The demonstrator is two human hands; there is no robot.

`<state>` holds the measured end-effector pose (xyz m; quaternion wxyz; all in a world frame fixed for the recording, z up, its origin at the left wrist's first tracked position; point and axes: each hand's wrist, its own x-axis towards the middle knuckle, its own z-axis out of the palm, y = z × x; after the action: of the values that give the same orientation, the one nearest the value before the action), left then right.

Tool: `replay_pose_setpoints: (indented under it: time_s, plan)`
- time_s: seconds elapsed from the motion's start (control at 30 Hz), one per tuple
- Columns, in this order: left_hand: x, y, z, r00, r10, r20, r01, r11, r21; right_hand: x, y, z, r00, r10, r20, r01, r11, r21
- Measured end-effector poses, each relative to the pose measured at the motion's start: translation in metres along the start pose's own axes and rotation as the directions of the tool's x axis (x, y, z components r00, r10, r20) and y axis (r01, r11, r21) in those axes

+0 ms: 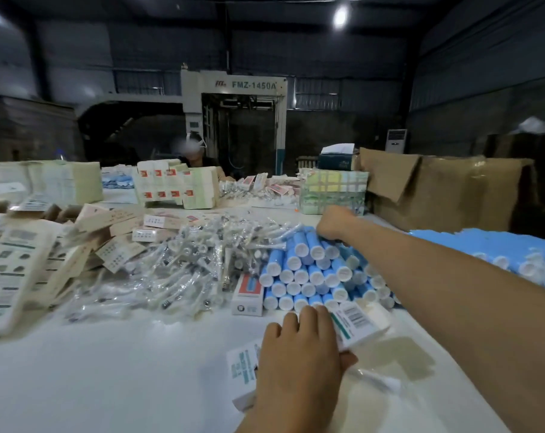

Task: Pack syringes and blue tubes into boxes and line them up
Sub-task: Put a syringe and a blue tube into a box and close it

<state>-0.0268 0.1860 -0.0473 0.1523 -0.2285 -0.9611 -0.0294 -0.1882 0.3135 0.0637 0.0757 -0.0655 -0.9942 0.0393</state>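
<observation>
- The left hand [299,348] lies near the table's [109,370] front edge, fingers curled over a white box [355,323] with a barcode label, gripping it.
- The right hand [332,226] reaches to the far top of the blue tubes [305,273], fingers curled down among them; what it has hold of cannot be told.
- The tubes are stacked with their white caps facing the front edge.
- Bagged syringes [187,264] are heaped just to the left of the tubes.
- Flat cartons [46,254] lie at the left edge.
- A brown cardboard box [452,189] stands at the far right.
</observation>
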Motion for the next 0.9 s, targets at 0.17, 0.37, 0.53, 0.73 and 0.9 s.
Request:
replay_pose_setpoints:
  time_s: [0.17,0.37,0.53,0.73,0.9]
  plan:
    - [0.001,0.003,-0.002,0.998,0.058,-0.019,-0.059,0.998,-0.006,0.022,-0.002,-0.001,0.988,0.057,0.142,-0.055,0.998,-0.020]
    - [-0.001,0.003,-0.006,0.994,0.004,-0.110,-0.002,1.000,0.012,-0.006,0.031,-0.008,0.976,0.140,0.165,-0.213,0.771,0.600]
    - [-0.002,0.004,0.006,0.995,0.035,-0.089,-0.034,0.999,0.020,-0.083,0.084,-0.011,0.984,0.178,-0.011,-0.047,0.315,0.948]
    - [-0.004,0.012,0.008,0.991,0.020,-0.130,-0.015,0.999,0.040,-0.178,0.116,0.030,0.934,0.305,-0.188,0.190,0.024,0.982]
    - [-0.012,0.020,0.003,0.977,0.044,-0.206,-0.034,0.998,0.053,-0.201,0.108,0.062,0.923,0.334,-0.193,0.240,-0.105,0.965]
